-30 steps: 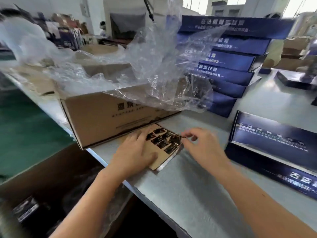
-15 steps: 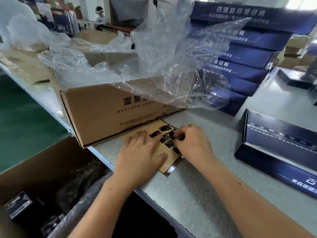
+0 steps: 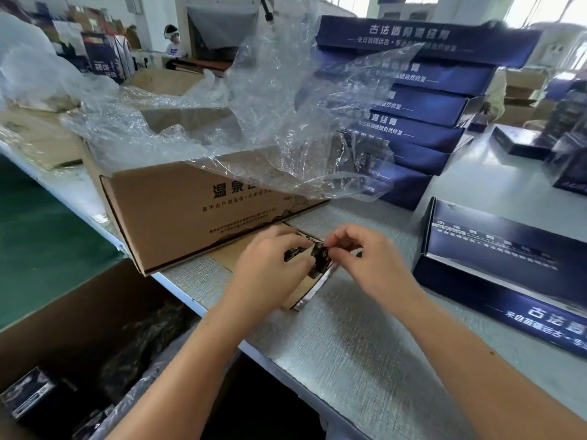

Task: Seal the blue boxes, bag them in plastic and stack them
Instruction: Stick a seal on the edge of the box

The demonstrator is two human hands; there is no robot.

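Blue box (image 3: 508, 268) lies unsealed, rightward on the table (image 3: 365, 360) — left hand (image 3: 266, 265) presses the sticker sheet (image 3: 306, 290), right hand (image 3: 365, 258) pinches one sticker (image 3: 318, 253); a hasty peel could tear or fold it.

Right hand (image 3: 365, 260) pinches a sticker (image 3: 318, 252); left hand (image 3: 270, 268) presses the sheet (image 3: 300, 292)

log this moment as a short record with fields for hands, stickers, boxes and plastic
left hand: rests on the sticker sheet, holding it down
right hand: pinches a dark sticker above the sheet
open blue box: on the table, right of the hands, lid up
blue box stack: behind, partly veiled by plastic
plastic: loose over the brown carton
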